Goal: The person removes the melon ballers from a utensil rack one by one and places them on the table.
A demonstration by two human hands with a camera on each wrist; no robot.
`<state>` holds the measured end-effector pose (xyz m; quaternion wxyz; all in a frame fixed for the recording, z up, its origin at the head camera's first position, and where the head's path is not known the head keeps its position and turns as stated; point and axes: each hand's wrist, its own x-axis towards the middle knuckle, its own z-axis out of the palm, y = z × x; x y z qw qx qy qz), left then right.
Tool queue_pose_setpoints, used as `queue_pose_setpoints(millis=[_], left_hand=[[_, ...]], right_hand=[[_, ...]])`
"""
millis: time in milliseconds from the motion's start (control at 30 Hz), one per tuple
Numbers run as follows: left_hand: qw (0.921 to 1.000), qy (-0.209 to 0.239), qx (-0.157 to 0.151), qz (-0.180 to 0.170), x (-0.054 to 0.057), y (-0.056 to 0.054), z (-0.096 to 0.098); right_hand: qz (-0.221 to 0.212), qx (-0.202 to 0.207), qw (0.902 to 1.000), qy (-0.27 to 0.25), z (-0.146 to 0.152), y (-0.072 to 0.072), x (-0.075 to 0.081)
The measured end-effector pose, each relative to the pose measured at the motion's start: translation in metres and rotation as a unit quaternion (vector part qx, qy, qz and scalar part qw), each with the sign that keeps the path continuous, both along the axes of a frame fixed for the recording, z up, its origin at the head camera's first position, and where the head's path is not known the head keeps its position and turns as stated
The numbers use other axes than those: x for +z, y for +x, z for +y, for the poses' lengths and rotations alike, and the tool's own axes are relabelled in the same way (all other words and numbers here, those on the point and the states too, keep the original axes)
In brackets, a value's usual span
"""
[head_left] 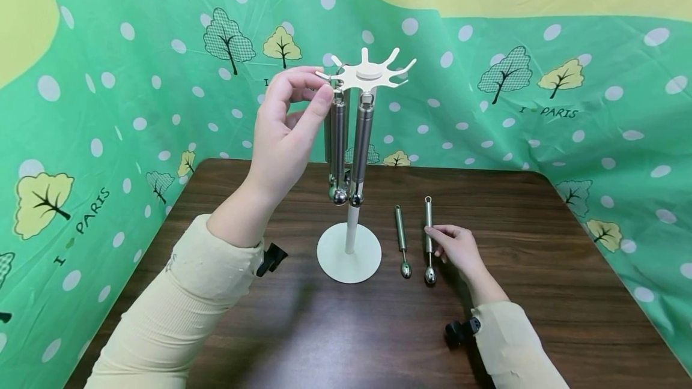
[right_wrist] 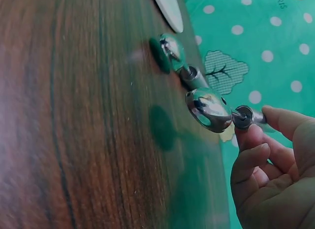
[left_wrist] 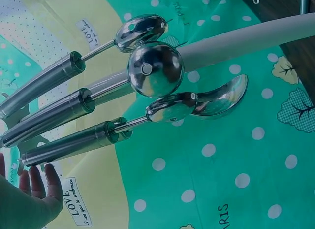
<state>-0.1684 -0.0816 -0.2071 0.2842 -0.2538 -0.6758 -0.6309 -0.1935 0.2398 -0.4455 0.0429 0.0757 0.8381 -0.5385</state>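
Note:
A white rack (head_left: 370, 77) with radiating hooks stands on a round base (head_left: 348, 269). Several steel melon ballers (head_left: 363, 143) hang from its left and front side, their bowls (left_wrist: 155, 69) of different sizes and shapes. My left hand (head_left: 283, 125) is up at the rack's left hooks, thumb and fingertips pinching at a hook end beside the top of a handle. Low on the right, my right hand (head_left: 459, 251) pinches another melon baller (right_wrist: 209, 111) by its handle between thumb and fingers. Its bowl is tilted close over the tabletop.
One more melon baller (head_left: 401, 236) lies on the dark wooden table (head_left: 303, 341), between the rack's base and my right hand. A green and yellow patterned cloth (head_left: 459, 89) surrounds the table at the back and sides. Small black cameras sit at both wrists.

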Motion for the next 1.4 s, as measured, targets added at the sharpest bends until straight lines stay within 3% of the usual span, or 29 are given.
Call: queue_pose_setpoints(millis=[867,1400], left_hand=[[1.0,-0.001,-0.002,-0.005,0.0,0.0,-0.002],[1.0,-0.001,-0.003,-0.007,0.0,0.0,-0.002]], right_hand=[[-0.056,0.025,0.9978,0.024,-0.005,-0.023,-0.014],[-0.062,0.016,0.9934,0.095,-0.01,-0.029,-0.013]])
